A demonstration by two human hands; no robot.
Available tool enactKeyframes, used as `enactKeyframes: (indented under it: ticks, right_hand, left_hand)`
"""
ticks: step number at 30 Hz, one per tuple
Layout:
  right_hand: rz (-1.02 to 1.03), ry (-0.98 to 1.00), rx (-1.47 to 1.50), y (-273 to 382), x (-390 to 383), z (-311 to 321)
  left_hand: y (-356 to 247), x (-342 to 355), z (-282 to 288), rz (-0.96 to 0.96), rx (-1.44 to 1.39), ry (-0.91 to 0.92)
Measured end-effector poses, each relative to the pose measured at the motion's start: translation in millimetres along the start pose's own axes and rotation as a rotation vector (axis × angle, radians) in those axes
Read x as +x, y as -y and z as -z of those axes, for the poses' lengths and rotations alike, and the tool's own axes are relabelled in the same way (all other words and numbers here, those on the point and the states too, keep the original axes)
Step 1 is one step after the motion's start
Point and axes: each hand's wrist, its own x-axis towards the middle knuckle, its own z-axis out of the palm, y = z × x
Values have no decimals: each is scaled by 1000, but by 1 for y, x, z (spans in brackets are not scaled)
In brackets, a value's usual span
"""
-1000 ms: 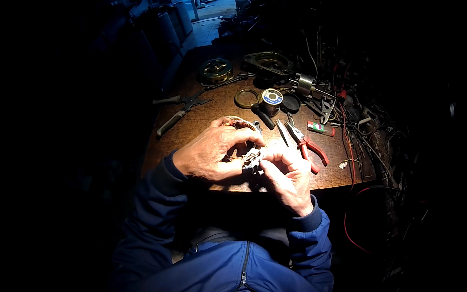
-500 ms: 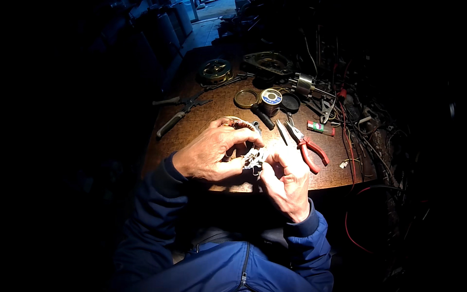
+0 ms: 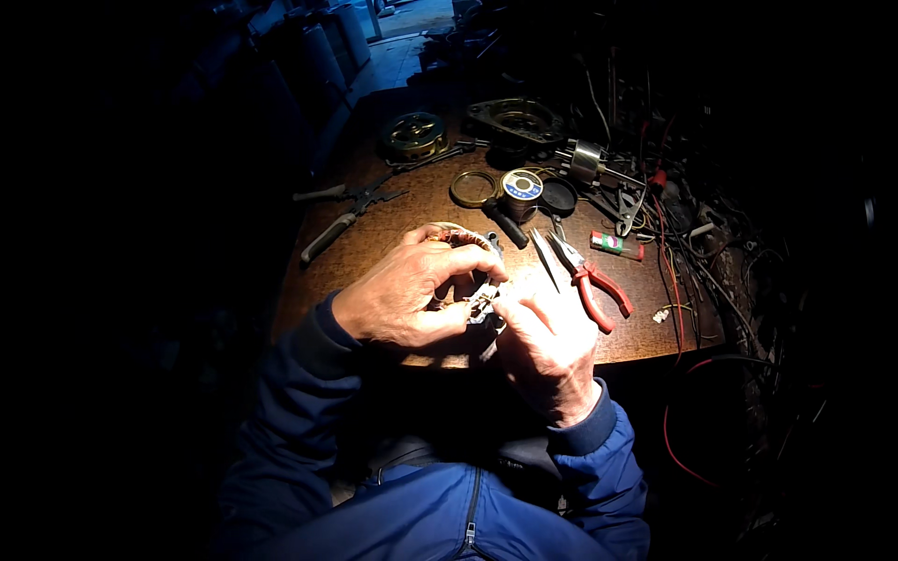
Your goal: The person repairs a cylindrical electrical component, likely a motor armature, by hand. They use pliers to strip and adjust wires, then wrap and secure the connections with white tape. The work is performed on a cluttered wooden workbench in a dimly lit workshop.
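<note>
My left hand (image 3: 402, 290) is wrapped around a motor stator (image 3: 468, 239), a ring with copper windings, held at the table's near edge. Its fingers and thumb cover much of the ring. Pale wires (image 3: 482, 301) bunch up on the stator's near right side, between my two hands. At these wires, my right hand (image 3: 552, 351) has its thumb and forefinger pressed together. Glare and the fingers hide what is pinched there. Just beyond my right hand lie tweezers (image 3: 544, 257) and red-handled long-nose pliers (image 3: 599, 294).
Farther back on the wooden table (image 3: 374, 243) are a solder spool (image 3: 522, 187), a round tin (image 3: 474, 190), a lighter (image 3: 615, 246) and a rotor (image 3: 586, 162). Wire strippers (image 3: 351, 210) lie left, metal motor covers (image 3: 414, 136) behind. Tangled wires (image 3: 711, 271) crowd the right edge.
My right hand has turned over and closed in on the wires, its back now more upward. My left hand and the stator have stayed put.
</note>
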Motion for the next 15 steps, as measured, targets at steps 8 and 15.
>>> enactKeyframes:
  ticks: [8, 15]
  right_hand:
    - [100, 37, -125, -2, 2, 2]
    - [78, 35, -121, 0, 0, 1]
  left_hand:
    - [-5, 3, 5, 23, -32, 46]
    - [-7, 2, 5, 18, -39, 27]
